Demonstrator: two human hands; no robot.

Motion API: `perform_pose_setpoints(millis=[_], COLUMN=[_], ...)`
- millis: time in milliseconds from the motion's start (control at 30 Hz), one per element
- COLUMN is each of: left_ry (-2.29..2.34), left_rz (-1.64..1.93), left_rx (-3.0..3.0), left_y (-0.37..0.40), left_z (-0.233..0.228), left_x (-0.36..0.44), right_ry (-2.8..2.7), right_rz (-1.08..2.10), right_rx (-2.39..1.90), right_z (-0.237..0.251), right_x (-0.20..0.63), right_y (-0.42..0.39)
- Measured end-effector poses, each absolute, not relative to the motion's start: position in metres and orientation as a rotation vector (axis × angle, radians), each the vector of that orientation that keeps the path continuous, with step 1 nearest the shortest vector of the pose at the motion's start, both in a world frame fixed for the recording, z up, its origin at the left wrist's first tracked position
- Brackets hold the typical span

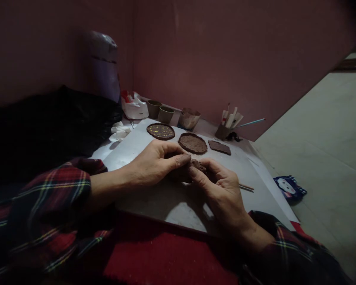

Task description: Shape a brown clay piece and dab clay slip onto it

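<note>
A pale grey rectangular board point(136, 146) lies flat over a red cloth point(166, 257) and carries everything the hands work on. A big black bag point(47, 126) sits to its left, with a purple rounded container point(103, 65) behind it against the wall.

The left hand point(154, 162) and the right hand point(222, 194), both in red plaid sleeves, meet at the middle of the board. Their fingers are curled and pinched together around a small lump of brown clay point(197, 165), held between both sets of fingertips just above the board.

Beyond the hands lie 3 flat brown clay pieces in a row: a round disc with yellow dots point(160, 131), a round ribbed disc point(192, 143) and a small oblong slab point(219, 147).

Behind them stand 2 small dull green cups point(160, 111), a clear cup smeared with clay point(189, 118) and a brown holder of tools point(225, 126). A thin wooden stick point(247, 187) lies just right of the right hand.

No writing is readable anywhere.
</note>
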State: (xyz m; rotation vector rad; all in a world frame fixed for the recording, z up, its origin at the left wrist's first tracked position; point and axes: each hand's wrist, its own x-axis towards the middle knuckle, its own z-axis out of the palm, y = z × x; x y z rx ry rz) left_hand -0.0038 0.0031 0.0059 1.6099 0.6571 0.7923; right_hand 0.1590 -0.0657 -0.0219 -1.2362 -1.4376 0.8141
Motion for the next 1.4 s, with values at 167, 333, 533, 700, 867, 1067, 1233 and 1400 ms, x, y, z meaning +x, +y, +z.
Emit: perform_pose_setpoints(millis=[167,333,533,700,867,1067,1233,1400], left_ry=[0.682,0.693,0.649,0.622,0.626,0.597,0.597,0.621], left_rz=[0.749,0.674,0.679,0.704,0.71,0.717,0.73,0.759], left_rx=[1.556,1.58,1.503,1.516,1.553,1.594,1.621,1.634], left_y=[0.0017,-0.0007,0.0002,0.0004,-0.0007,-0.0017,0.0,0.0022], left_z=[0.0066,0.0094,0.0084,0.0078,0.0067,0.005,0.0051,0.0045], left_x=[-0.004,-0.0037,-0.0032,-0.0018,-0.0022,-0.0041,-0.0048,-0.0033], right_ry=[-1.539,-1.632,-1.587,-1.591,-1.599,-1.616,-1.611,-1.577], right_rz=[0.682,0.645,0.679,0.705,0.691,0.637,0.647,0.662], right_rx=[-1.286,-1.304,-1.29,-1.264,-1.239,-1.266,-1.263,-1.282], right_z=[-0.0222,-0.0216,-0.0238,-0.0254,-0.025,-0.0239,-0.0243,-0.0243], right_x=[0.1594,0.1603,0.1619,0.1612,0.1607,0.1596,0.1601,0.1604], right_y=[-0.0644,-0.0669,-0.0641,-0.0605,-0.0598,-0.0612,-0.0606,-0.0591])
